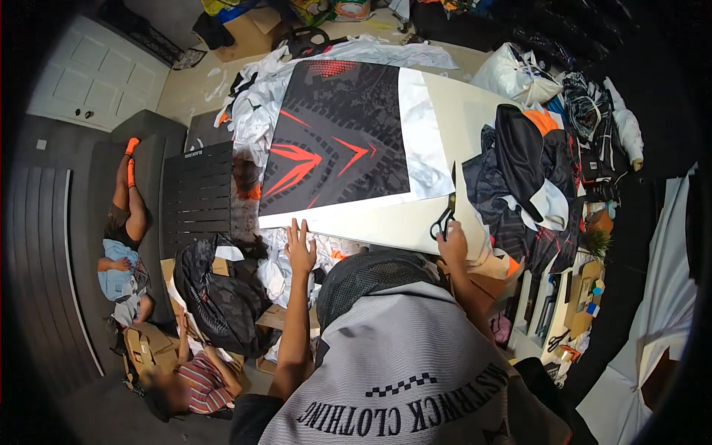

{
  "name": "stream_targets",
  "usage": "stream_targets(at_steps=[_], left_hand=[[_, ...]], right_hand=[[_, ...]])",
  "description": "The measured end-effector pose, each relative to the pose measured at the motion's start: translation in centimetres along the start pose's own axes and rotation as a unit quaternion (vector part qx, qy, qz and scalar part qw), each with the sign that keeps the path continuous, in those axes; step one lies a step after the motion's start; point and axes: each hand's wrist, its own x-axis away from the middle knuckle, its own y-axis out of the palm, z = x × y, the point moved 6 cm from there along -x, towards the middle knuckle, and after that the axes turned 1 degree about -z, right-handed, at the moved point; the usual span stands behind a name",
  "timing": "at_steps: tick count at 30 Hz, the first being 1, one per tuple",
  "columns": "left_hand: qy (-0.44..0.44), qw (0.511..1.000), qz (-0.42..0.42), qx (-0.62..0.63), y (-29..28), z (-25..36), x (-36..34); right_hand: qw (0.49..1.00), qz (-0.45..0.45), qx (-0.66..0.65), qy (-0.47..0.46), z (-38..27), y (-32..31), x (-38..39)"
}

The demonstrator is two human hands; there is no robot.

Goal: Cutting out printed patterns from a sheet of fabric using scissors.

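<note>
A printed fabric panel (363, 178), black with red arrow shapes and white margins, lies flat across a white table (463, 107). My left hand (300, 248) is open, fingers spread over the panel's near-left white margin at the table edge. In my right hand (452, 246) is a pair of black-handled scissors (443, 222), my fingers wrapped round the handles. The blades point away from me, near the panel's near-right corner. Whether they touch the fabric I cannot tell.
Dark and orange fabric pieces (519, 170) are heaped at the table's right end. A stuffed white bag (518, 74) stands behind them. White scraps (259, 130) crowd the left side. One person (122, 259) lies on a grey sofa; another in a striped shirt (213, 382) sits at lower left.
</note>
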Motion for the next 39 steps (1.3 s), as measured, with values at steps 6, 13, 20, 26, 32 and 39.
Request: stream_targets(at_steps=[6,13,20,26,32,39], left_hand=[[0.004,1.000,0.022,0.003,0.4,-0.1,0.1],[-0.031,0.999,-0.007,0.032,-0.2,0.1,0.2],[0.003,0.999,-0.033,0.022,-0.3,-0.7,0.0],[0.002,0.999,-0.041,0.033,-0.4,-0.8,-0.2],[-0.035,0.993,-0.061,0.100,0.5,-1.8,-0.2],[-0.048,0.959,0.003,0.279,6.1,-4.6,6.2]], right_hand=[[0.993,-0.090,0.011,0.080,2.5,0.5,2.1],[0.891,-0.233,-0.346,0.181,3.9,-0.4,8.0],[0.957,-0.078,-0.258,-0.104,-1.7,-0.9,1.9],[0.980,0.026,-0.156,-0.122,-6.5,2.4,-12.4],[0.993,0.023,-0.006,-0.112,-7.4,5.1,-15.7],[0.996,-0.005,-0.041,-0.079,-4.7,6.1,-16.1]])
